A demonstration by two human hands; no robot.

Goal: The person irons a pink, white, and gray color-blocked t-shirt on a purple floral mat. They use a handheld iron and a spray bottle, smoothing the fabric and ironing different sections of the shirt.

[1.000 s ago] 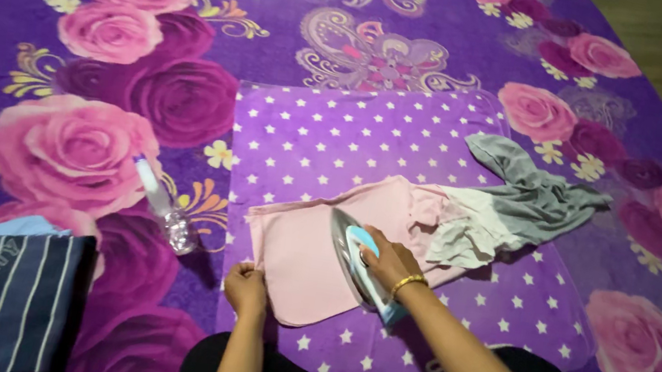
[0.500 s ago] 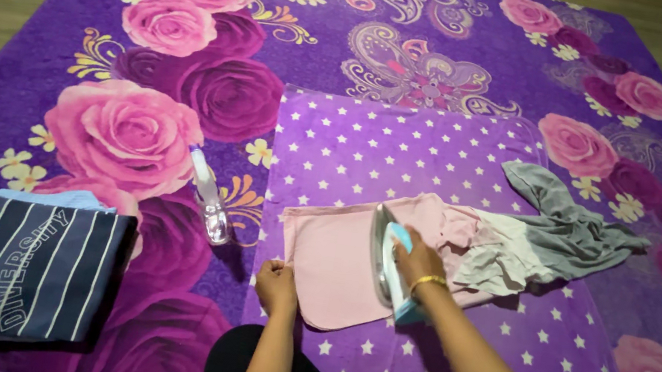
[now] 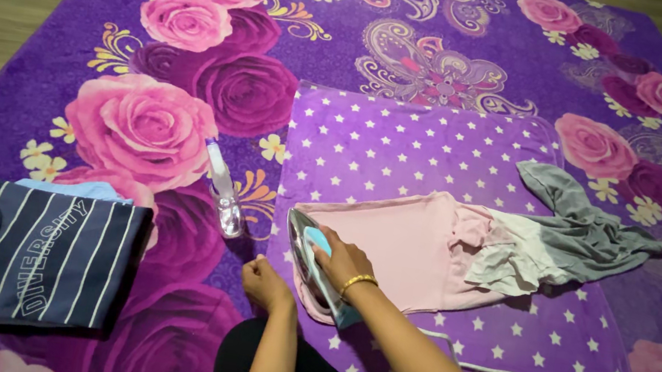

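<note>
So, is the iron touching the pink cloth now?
Touching. The head view shows the iron, gripped by the right hand, resting flat on the pink cloth's left edge.

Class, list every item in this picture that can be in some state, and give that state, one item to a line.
Iron: flat on the pink cloth's near-left end, gripped by the right hand.
Pink garment: spread flat, far end bunched.
Grey garment: crumpled.
Star-patterned mat: laid flat.
Spray bottle: lying on its side.
Striped shirt: folded.
Left hand: fingers curled, beside the mat's edge.
</note>
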